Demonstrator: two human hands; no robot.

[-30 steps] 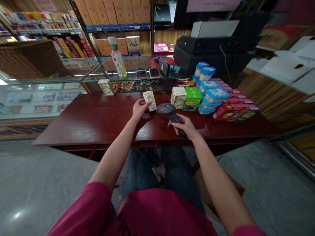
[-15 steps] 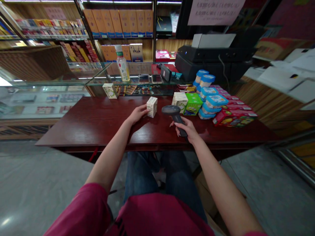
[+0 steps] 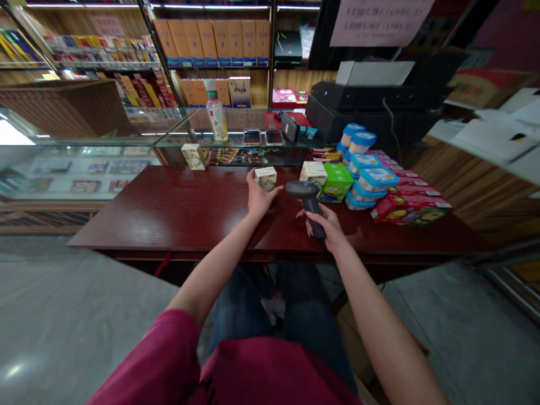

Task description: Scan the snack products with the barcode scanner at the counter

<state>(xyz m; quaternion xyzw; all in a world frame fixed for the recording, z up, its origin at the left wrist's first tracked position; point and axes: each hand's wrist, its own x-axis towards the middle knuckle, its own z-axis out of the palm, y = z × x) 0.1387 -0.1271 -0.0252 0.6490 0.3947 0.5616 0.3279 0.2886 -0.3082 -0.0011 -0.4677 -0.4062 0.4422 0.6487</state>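
A small white box with green print [image 3: 265, 178] stands on the dark red-brown desk [image 3: 169, 208]. My left hand [image 3: 260, 198] is around it from the front, fingers along its left side and thumb reaching past its lower right corner. My right hand [image 3: 327, 225] grips the handle of a dark handheld barcode scanner [image 3: 310, 194], whose head points left towards the box. Behind the scanner stand a similar white box [image 3: 313, 173] and a bright green box [image 3: 336, 181]. Another white box [image 3: 194, 156] is at the desk's back left.
Blue-lidded tubs [image 3: 377, 179] are stacked on the right beside a row of red boxes [image 3: 411, 207]. Behind the desk, a glass counter [image 3: 169, 138] carries a bottle [image 3: 216, 115] and phones [image 3: 252, 136]. A black machine [image 3: 363, 115] stands at the back right.
The white box has turned so another face points towards me. My left hand has shifted from its left side to its front. My right hand still holds the scanner.
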